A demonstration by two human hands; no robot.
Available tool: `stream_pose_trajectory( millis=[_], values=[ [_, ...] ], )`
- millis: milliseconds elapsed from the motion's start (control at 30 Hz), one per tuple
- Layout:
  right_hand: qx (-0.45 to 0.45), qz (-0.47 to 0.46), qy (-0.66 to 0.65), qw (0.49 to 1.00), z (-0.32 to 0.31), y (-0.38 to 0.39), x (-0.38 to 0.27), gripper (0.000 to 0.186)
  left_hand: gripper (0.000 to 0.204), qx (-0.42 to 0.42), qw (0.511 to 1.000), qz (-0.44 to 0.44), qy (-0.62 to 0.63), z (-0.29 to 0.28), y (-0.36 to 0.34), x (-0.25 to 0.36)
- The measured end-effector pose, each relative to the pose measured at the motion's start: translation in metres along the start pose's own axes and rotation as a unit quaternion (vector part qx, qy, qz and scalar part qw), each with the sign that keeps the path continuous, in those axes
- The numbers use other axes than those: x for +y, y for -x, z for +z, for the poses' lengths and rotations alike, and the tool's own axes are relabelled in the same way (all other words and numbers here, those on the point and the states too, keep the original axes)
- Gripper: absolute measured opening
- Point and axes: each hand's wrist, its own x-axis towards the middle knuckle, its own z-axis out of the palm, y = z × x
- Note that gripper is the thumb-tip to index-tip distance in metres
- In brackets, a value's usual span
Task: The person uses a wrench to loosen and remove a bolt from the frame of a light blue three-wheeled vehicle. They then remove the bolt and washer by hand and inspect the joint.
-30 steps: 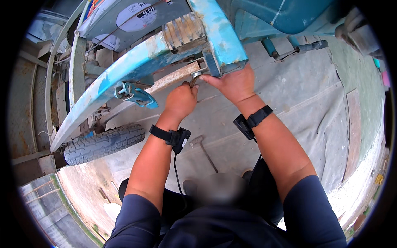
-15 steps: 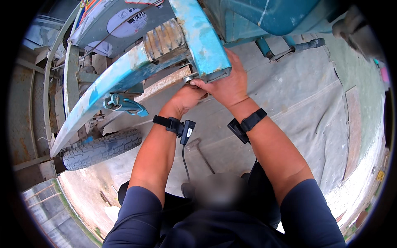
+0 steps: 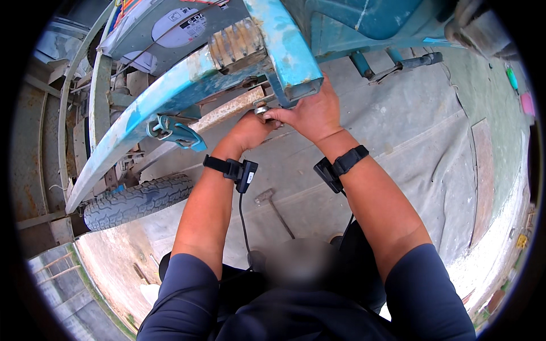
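Blue paint, worn and mixed with pale patches, covers the curved beam (image 3: 136,111), which rises from the lower left to meet the square tube (image 3: 284,45) at the top. The small round metal piece (image 3: 261,108) is located near the open lower end of this tube, just below the end of the rusty bar (image 3: 230,111).

The left hand (image 3: 250,132) is directly under the metal piece. Its fingers are curled inward, but they are partly hidden, so I cannot tell if they grip it. The right hand (image 3: 318,116) brings its thumb to the side of the same piece. Its other fingers go behind the end of the square tube, and how they are closed I cannot tell. On the 2 wrists there are 2 black straps, the left strap (image 3: 219,163) and the right strap (image 3: 351,159), each with 1 small box.

On the curved beam, beside the square tube, is 1 ribbed brown block (image 3: 238,45). Along the lower side of the beam there is a blue bracket (image 3: 177,134). A dark tyre (image 3: 139,202) is farther to the left. Between the forearms, a hammer (image 3: 275,210) lies on the grey mat (image 3: 398,165).
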Motion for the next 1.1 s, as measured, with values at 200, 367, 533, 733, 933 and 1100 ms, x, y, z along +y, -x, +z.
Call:
stream_pose_trajectory(
  millis=[200,367,533,733,933,1100],
  values=[
    [-0.018,0.015,0.033,0.999,-0.004,0.002,0.006,0.093,0.019,0.022,0.97,-0.03,-0.239,-0.023,0.035,0.037],
    [-0.009,0.005,0.041,0.999,-0.001,0.0,0.002,0.089,0.02,0.097,0.953,-0.017,-0.287,-0.025,0.069,0.035],
    [-0.007,0.003,0.045,0.999,-0.001,0.001,0.005,0.084,0.022,0.175,0.946,-0.023,-0.274,-0.024,0.097,0.05],
    [-0.029,0.011,0.045,0.999,-0.003,-0.001,0.003,0.082,0.022,0.265,0.922,0.015,-0.283,-0.031,0.117,0.052],
    [-0.015,0.003,0.051,0.999,-0.003,0.0,0.005,0.082,0.018,0.276,0.871,0.018,-0.406,-0.042,0.126,0.081],
    [-0.022,0.006,0.056,0.998,-0.004,0.0,0.002,0.082,0.017,0.282,0.85,0.042,-0.443,-0.051,0.128,0.091]
  ],
)
